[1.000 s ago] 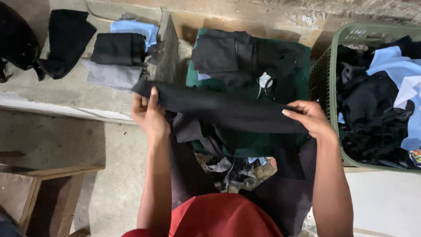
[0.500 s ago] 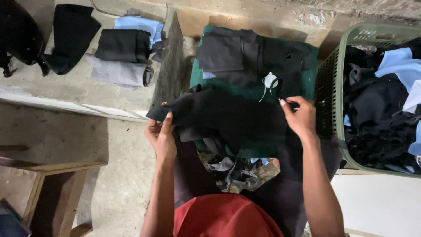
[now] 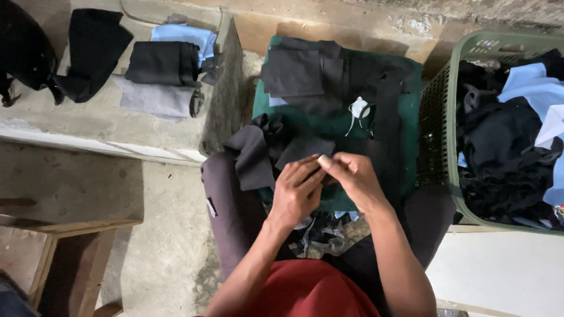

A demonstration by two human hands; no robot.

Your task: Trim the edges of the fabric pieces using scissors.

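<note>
My left hand (image 3: 298, 189) and my right hand (image 3: 351, 178) meet over my lap, both pinching a bunched black cloth piece (image 3: 264, 150) that spills to the left over my knee. The fingertips touch at the cloth's edge. Beyond the hands lies a green board (image 3: 411, 76) covered with more black fabric pieces (image 3: 294, 71) and a small white item (image 3: 359, 110). Cloth scraps (image 3: 320, 232) lie between my legs under the hands.
A green plastic basket (image 3: 439, 111) at the right holds black and light-blue garments. On the concrete ledge (image 3: 88, 126) at the left lie folded black, grey and blue cloths (image 3: 161, 64). A wooden stool (image 3: 64, 258) stands at the lower left.
The black cloth was stretched wide between my two hands. My hands have come together at the middle and the cloth now hangs bunched to the left.
</note>
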